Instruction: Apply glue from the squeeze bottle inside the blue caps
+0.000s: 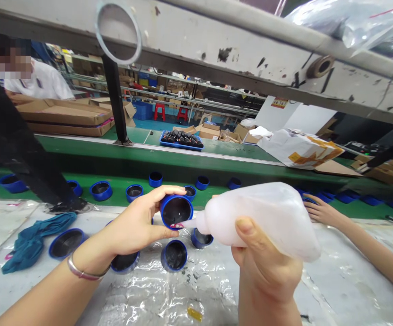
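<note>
My left hand (137, 222), with a metal bracelet at the wrist, grips a blue cup (176, 211) with a black inside, its opening tilted toward me. In my right hand (267, 258) is a white squeeze bottle (261, 217) held sideways, its nozzle pointing left at the cup's lower rim. Something pink and shiny shows at the nozzle tip. Below the held cup stands another blue cup (174, 255) on the plastic-covered table (142, 299), with more blue cups around it, some partly hidden by my left hand and forearm.
Several blue cups line the green conveyor (131, 156). Another person's hand (322, 210) touches a cup at the right. A teal cloth (35, 240) lies left. A black post (23, 140) and overhead beam (217, 50) frame the view. Across sits a person in white (49, 79).
</note>
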`<state>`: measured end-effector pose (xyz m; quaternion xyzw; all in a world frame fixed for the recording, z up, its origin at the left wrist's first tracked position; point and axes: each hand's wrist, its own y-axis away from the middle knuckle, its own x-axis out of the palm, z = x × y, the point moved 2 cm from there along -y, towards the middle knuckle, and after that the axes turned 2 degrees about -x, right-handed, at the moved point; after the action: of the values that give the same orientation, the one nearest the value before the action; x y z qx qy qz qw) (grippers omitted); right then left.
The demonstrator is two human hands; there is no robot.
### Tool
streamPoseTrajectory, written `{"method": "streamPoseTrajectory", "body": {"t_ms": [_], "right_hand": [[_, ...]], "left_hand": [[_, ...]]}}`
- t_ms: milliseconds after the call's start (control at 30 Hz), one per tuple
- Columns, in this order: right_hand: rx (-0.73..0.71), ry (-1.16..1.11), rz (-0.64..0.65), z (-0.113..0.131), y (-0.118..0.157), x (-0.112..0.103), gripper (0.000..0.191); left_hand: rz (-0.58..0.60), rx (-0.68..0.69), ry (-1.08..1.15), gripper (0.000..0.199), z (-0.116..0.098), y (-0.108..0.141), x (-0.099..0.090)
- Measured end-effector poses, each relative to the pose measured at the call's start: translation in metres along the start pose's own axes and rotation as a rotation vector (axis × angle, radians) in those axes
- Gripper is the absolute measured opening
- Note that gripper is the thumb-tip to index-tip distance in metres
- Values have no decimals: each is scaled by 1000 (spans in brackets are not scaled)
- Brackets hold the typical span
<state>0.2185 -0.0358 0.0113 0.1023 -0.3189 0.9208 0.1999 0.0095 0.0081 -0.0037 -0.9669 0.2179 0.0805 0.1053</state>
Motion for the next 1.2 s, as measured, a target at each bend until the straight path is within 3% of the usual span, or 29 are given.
{"method": "streamPoseTrajectory", "body": {"t_ms": [433, 1200], "right_hand": [[-11, -14, -15, 1, -3, 5, 22], [-128, -75, -47, -9, -11, 3, 14]], "left_hand": [[168, -27, 133, 68, 4, 0, 13], [177, -116, 137, 66, 10, -2, 16]]}}
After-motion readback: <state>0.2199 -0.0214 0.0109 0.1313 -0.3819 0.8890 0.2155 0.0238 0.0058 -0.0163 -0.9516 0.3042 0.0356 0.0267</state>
